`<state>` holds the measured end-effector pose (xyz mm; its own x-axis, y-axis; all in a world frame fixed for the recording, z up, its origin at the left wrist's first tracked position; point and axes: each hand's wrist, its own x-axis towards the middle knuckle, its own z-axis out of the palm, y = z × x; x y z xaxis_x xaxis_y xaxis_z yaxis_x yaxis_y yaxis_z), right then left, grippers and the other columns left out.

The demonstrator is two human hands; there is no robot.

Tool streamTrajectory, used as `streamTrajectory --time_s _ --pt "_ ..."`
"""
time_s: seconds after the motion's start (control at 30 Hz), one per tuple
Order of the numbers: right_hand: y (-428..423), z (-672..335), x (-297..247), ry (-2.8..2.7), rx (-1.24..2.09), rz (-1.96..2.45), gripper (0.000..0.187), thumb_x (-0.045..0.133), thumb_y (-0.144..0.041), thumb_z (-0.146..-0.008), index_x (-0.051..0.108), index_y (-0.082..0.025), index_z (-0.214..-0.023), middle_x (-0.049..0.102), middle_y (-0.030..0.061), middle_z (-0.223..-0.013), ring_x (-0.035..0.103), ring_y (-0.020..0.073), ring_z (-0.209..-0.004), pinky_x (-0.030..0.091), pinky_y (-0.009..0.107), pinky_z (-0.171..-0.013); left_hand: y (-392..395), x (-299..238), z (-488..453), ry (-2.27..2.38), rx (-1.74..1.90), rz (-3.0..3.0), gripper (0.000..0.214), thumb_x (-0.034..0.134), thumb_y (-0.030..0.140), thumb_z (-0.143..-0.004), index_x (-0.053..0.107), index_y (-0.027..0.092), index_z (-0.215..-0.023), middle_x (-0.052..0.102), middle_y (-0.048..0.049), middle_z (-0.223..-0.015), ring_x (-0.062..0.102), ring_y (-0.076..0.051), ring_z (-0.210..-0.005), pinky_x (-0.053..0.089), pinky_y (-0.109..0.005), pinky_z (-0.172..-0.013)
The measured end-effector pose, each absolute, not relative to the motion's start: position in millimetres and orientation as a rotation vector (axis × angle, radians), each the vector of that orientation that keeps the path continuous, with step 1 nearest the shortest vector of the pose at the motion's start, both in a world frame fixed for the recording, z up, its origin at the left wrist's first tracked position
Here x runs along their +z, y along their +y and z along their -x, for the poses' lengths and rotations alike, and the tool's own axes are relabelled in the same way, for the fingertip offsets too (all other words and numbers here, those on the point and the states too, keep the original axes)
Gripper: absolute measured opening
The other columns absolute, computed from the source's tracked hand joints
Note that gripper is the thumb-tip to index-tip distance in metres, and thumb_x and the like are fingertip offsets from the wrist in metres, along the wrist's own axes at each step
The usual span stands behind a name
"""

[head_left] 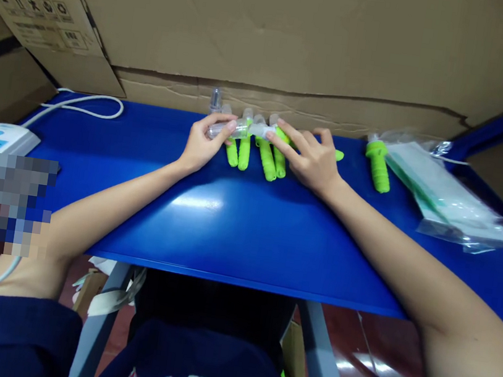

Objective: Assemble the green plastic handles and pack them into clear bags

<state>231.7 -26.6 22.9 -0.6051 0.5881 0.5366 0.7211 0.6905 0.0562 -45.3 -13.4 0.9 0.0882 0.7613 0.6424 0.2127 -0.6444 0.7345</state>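
Observation:
My left hand (204,142) is closed around a clear plastic tube (242,128), held level above the back part of the blue table. My right hand (315,160) is closed over a lime-green handle with a whitish end (282,134); its far green tip pokes out past my fingers. The tube and the whitish end meet or nearly meet between my hands; I cannot tell if they are joined. Just below lie several similar lime-green handles (266,158) with clear or whitish tops, side by side. A clear cap (216,100) stands behind my left hand.
Another green handle (379,169) lies at the right beside a clear plastic bag (450,191) with white and green contents. A white power strip (0,139) with a cable is at the left. Cardboard (274,29) walls the back of the blue table (226,235).

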Motion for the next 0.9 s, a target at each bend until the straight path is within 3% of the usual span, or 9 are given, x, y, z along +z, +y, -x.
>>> streamTrajectory --time_s 0.2,0.3,0.4,0.5,0.6,0.73,0.9 --pt "-19 -226 23 -2.480 -0.342 0.964 0.050 0.025 -0.037 -0.110 0.051 -0.043 -0.153 0.056 0.0034 -0.156 0.067 0.0295 -0.120 0.046 0.063 -0.105 -21 2 44 0.930 1.455 -2.001 0.060 0.063 0.076 -0.087 0.069 0.023 -0.113 0.075 -0.0090 -0.116 0.076 -0.020 -0.091 0.064 -0.030 -0.071" --pt "-18 -222 20 -2.488 -0.290 0.917 0.050 0.026 -0.037 -0.110 0.052 -0.042 -0.152 0.053 0.0044 -0.159 0.063 0.0305 -0.132 0.048 0.059 -0.106 -25 5 44 0.951 1.435 -2.068 0.058 0.062 0.075 -0.088 0.069 0.023 -0.115 0.075 -0.0089 -0.117 0.075 -0.022 -0.101 0.064 -0.035 -0.084" --pt "-16 -221 18 -2.462 -0.251 0.874 0.051 0.029 -0.042 -0.110 0.049 -0.033 -0.156 0.050 0.0094 -0.162 0.054 0.0324 -0.143 0.049 0.056 -0.108 -31 10 44 0.994 1.436 -2.203 0.053 0.060 0.070 -0.093 0.070 0.022 -0.114 0.076 -0.0093 -0.117 0.073 -0.024 -0.111 0.058 -0.039 -0.101" --pt "-10 -223 18 -2.430 -0.252 0.880 0.058 0.034 -0.050 -0.108 0.047 -0.022 -0.157 0.047 0.0158 -0.163 0.049 0.0353 -0.148 0.048 0.057 -0.110 -32 17 43 1.036 1.383 -2.334 0.046 0.058 0.062 -0.097 0.069 0.021 -0.115 0.076 -0.0101 -0.119 0.072 -0.025 -0.114 0.054 -0.040 -0.104" --pt "-6 -224 19 -2.411 -0.274 0.958 0.059 0.037 -0.054 -0.106 0.055 -0.019 -0.149 0.055 0.0193 -0.155 0.055 0.0389 -0.139 0.049 0.058 -0.107 -27 20 40 1.045 1.342 -2.407 0.042 0.056 0.057 -0.099 0.068 0.021 -0.116 0.075 -0.0103 -0.118 0.071 -0.026 -0.114 0.053 -0.040 -0.104" --pt "-7 -218 13 -2.347 -0.373 1.129 0.064 0.034 -0.066 -0.104 0.065 -0.021 -0.138 0.076 0.0169 -0.118 0.069 0.0360 -0.110 0.052 0.053 -0.095 -23 20 33 1.037 1.301 -2.472 0.040 0.055 0.053 -0.100 0.068 0.021 -0.119 0.075 -0.0102 -0.119 0.070 -0.026 -0.114 0.053 -0.042 -0.103" --pt "-15 -208 8 -2.289 -0.447 1.157 0.072 0.027 -0.076 -0.100 0.065 -0.028 -0.139 0.076 0.0127 -0.109 0.069 0.0317 -0.103 0.050 0.047 -0.092 -23 19 33 1.069 1.321 -2.467 0.050 0.075 0.061 -0.086 0.071 0.023 -0.118 0.076 -0.0095 -0.118 0.070 -0.030 -0.115 0.052 -0.046 -0.107"
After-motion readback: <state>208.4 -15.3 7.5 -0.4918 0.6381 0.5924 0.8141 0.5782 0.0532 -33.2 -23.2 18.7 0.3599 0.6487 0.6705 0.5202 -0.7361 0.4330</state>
